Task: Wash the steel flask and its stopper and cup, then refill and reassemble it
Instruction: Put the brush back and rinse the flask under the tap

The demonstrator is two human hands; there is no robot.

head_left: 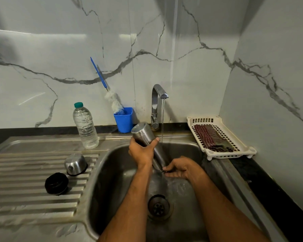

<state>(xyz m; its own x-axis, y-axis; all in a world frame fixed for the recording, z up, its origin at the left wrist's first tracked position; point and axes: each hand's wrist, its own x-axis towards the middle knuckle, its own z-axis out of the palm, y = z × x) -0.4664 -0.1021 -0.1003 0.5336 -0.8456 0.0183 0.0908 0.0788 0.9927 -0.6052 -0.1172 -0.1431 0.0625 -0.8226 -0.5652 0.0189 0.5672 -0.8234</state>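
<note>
The steel flask point(145, 137) is tipped mouth-down over the sink basin point(112, 172), its base pointing up and to the left. My left hand point(141, 151) grips its body near the base. My right hand point(180, 167) holds the neck end low in the basin, fingers curled around the mouth, where water pours out. The tap point(157, 103) runs a thin stream just right of the flask. The steel cup point(75, 164) lies upside down on the ribbed drainboard point(24, 180), with the black stopper point(56, 183) in front of it.
A clear plastic water bottle point(85, 126) with a green cap stands at the back of the drainboard. A blue holder point(124, 119) with a bottle brush point(112, 100) stands by the wall. A white basket point(234, 137) with a checked cloth point(212, 137) sits right of the sink.
</note>
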